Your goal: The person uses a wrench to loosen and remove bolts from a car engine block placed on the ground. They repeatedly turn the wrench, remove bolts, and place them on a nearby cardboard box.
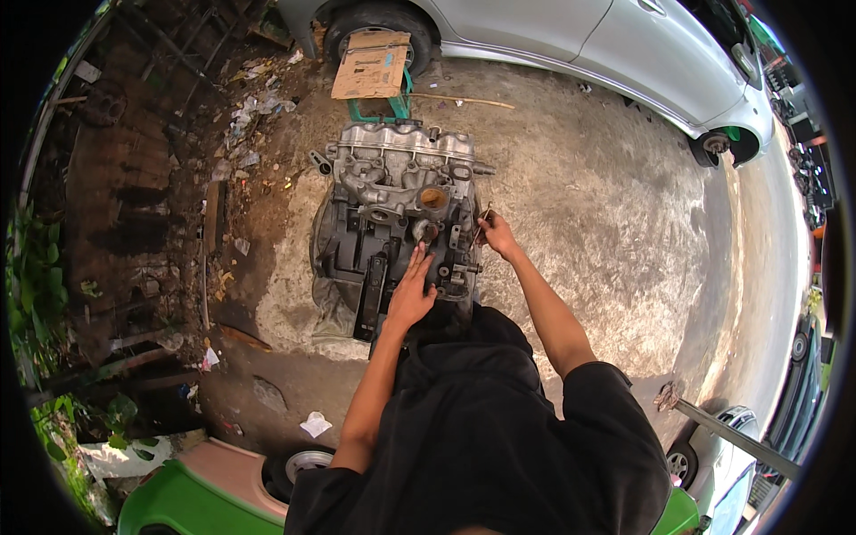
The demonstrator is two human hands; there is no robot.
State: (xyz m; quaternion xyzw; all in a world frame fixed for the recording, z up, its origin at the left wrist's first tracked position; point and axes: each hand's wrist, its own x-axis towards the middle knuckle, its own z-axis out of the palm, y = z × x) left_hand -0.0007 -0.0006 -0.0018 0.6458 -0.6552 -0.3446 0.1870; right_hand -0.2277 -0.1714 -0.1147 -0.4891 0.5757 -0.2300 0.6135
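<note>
A grey metal car engine (406, 143) stands on the ground in front of me, its ribbed top cover at the far end. My left hand (414, 292) rests on the engine's near dark side, fingers stretched out and pointing away from me, just below a round opening (433, 198) with a rusty brown inside. At the engine's right edge my right hand (497, 235) is closed around a thin metal tool (487, 212), perhaps a small wrench; most of it is hidden by the fingers. Whether the tool touches the engine I cannot tell.
Beyond the engine, a green stool (383, 109) bears a piece of cardboard (372, 64) with tools on it. A silver car (553, 31) is parked behind. Litter (254, 116) and planks lie at the left. A green car (201, 490) stands at lower left.
</note>
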